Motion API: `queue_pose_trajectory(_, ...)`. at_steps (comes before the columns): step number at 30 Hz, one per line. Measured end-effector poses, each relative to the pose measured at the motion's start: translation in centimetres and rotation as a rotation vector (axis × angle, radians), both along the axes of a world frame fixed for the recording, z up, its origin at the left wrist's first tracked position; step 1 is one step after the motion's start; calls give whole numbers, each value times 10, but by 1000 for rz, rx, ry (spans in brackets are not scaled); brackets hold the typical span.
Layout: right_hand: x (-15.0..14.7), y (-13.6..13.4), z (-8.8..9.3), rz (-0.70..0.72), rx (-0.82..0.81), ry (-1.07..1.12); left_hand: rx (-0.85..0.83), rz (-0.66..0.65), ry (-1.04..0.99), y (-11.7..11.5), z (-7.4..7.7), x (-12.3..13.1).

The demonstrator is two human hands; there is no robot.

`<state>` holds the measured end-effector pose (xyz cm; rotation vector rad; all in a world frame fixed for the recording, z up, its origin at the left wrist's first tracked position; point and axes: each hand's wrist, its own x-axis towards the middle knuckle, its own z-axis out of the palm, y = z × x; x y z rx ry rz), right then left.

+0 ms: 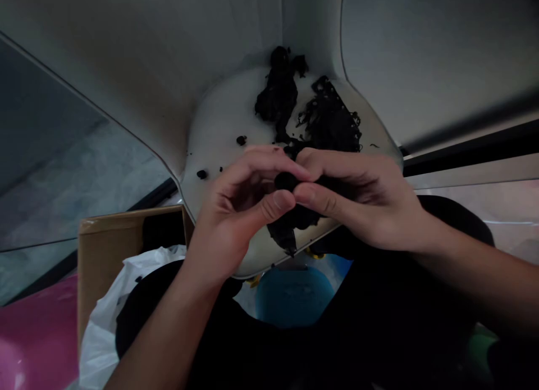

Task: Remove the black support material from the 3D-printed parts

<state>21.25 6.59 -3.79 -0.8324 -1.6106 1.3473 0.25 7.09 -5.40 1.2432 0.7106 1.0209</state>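
Close to the camera, the left hand (238, 210) and the right hand (353, 202) meet in the middle. Each grip is pressed together, and the fingers and thumbs pinch a small round black lump (286, 181) between the two hands. A bigger dark clump (286, 227) sits just under the lump, over the edge of a white curved plastic shell (223, 126).

Down by the person's black shirt (252, 345) is a blue tub (292, 297). To the left are a white plastic bag (103, 334), a cardboard box (109, 249) and a pink thing (37, 334).

Farther up, on the white shell, lie a black heap (275, 92) and a black net with holes (328, 120), side by side. Small black crumbs (241, 140) dot the shell to the left.
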Motion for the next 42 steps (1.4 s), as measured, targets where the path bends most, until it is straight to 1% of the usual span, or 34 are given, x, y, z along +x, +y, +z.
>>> queue_pose_trajectory(2,0,0,2,14,-16,75,-55,5,-47,-2,1,0)
queue_pose_trajectory(4,0,1,3,19,-27,120,-101,43,-78,-7,2,5)
queue_pose_trajectory(7,0,4,2,17,-33,111,-169,117,-87,-15,5,16)
queue_pose_trajectory(9,-1,3,1,-1,-20,68,-224,152,-74,-15,5,20)
queue_pose_trajectory(11,-3,0,-2,31,45,20,-257,211,-87,-4,1,13)
queue_pose_trajectory(12,-3,-2,-4,66,92,-4,-252,254,-87,6,-3,3)
queue_pose_trajectory(13,-3,-4,-7,100,151,-19,-221,337,-111,19,-7,-9)
queue_pose_trajectory(14,-2,-4,-10,128,208,-41,-165,409,-109,33,-12,-24)
queue_pose_trajectory(15,0,-3,-14,117,240,-69,-37,471,-77,47,-16,-38)
queue_pose_trajectory(16,3,1,-19,69,272,-97,41,526,-71,58,-20,-51)
queue_pose_trajectory(17,7,6,-23,3,233,-182,107,570,-44,66,-23,-59)
queue_pose_trajectory(18,11,13,-27,-78,157,-256,188,573,116,70,-26,-63)
queue_pose_trajectory(19,16,21,-31,-127,86,-302,195,512,290,70,-27,-63)
queue_pose_trajectory(21,24,35,-37,-171,-5,-348,162,336,581,62,-29,-51)
queue_pose_trajectory(22,27,39,-39,-170,-28,-352,170,298,698,57,-30,-43)
queue_pose_trajectory(24,30,42,-43,-150,-49,-343,213,275,871,47,-31,-30)
queue_pose_trajectory(26,29,39,-45,-127,-66,-313,276,276,961,42,-33,-26)
queue_pose_trajectory(29,24,31,-46,-161,-154,-238,341,205,987,42,-38,-30)
queue_pose_trajectory(32,19,27,-43,-207,-334,-159,406,140,988,42,-36,-32)
queue_pose_trajectory(33,17,28,-42,-212,-380,-127,428,132,951,41,-34,-30)
queue_pose_trajectory(35,14,29,-40,-209,-423,-57,423,108,805,39,-29,-20)
queue_pose_trajectory(37,12,31,-38,-210,-412,2,333,89,641,36,-25,-8)
queue_pose_trajectory(39,11,32,-37,-211,-366,7,219,101,528,33,-23,5)
queue_pose_trajectory(42,12,33,-33,-238,-211,-87,86,181,387,32,-24,17)
